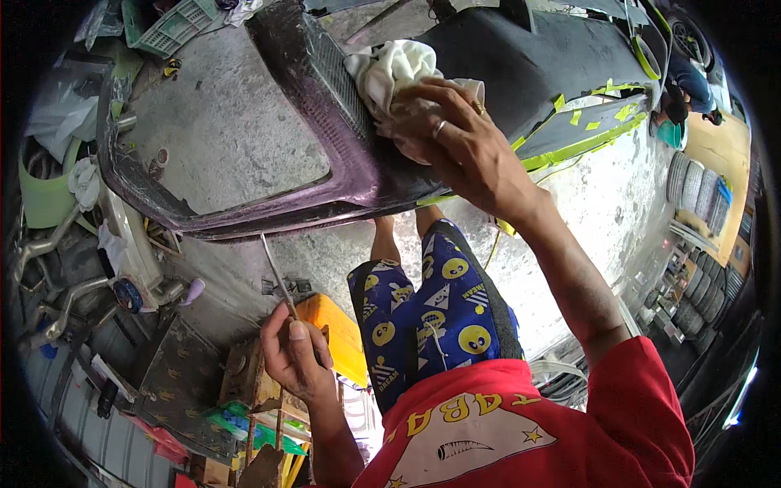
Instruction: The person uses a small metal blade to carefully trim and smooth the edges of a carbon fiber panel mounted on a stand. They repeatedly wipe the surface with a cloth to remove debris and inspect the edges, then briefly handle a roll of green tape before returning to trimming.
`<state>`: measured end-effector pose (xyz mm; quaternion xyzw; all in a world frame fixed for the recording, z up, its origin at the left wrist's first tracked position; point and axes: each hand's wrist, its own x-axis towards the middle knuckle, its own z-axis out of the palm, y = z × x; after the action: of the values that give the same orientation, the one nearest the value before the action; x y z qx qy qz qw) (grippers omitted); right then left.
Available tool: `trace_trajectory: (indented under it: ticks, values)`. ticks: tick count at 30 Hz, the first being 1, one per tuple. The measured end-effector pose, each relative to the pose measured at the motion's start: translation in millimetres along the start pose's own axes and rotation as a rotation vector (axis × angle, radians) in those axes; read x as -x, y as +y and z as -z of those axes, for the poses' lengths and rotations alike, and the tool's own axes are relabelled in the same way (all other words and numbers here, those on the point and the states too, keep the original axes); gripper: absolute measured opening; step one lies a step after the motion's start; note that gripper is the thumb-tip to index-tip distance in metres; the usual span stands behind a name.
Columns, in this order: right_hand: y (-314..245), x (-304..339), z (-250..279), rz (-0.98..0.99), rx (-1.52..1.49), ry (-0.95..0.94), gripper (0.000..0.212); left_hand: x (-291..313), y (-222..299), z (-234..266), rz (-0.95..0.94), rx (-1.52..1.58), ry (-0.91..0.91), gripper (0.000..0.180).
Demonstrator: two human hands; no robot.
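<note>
A large black and purplish car bumper (358, 167) spans the upper view, with a big opening in its left part. My right hand (464, 138), a ring on one finger, is closed on a crumpled white cloth (399, 69). The cloth lies against the bumper's dark surface beside a textured strip. Lower left, my left hand (297, 354) pinches a thin metal rod-like tool (277, 272). The tool points up and away, its tip at the bumper's near edge; whether they touch I cannot tell. Its exact kind is unclear.
Yellow-green masking tape (586, 146) lines the bumper's right part. A yellow container (333, 329) stands near my legs. Metal pipes (61, 313) and a green bucket (49, 191) crowd the left. At far right, a person (691, 93) is by a teal bucket (670, 134) and stacked tyres (700, 191).
</note>
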<state>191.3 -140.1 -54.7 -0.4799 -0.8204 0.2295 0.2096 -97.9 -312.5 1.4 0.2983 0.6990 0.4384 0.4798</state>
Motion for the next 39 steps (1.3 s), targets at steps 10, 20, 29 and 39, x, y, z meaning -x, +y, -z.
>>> trace_trajectory:
  ticks: [10, 20, 29, 39]
  values:
    - [17, -33, -47, 0.058, 0.137, 0.106, 0.042, -1, -9, 2, -0.006, -0.005, -0.044, 0.033]
    - [-28, 67, -29, -0.015, -0.168, -0.116, 0.052, -3, -8, -6, 0.005, -0.001, -0.086, 0.033]
    - [-133, 176, -84, -0.403, -0.917, -0.184, 0.046, -10, 0, -21, 0.066, -0.092, -0.150, 0.031]
    - [-118, 168, -62, -0.934, -1.208, -0.092, 0.029, -6, 1, -46, 0.185, -0.105, -0.390, 0.031]
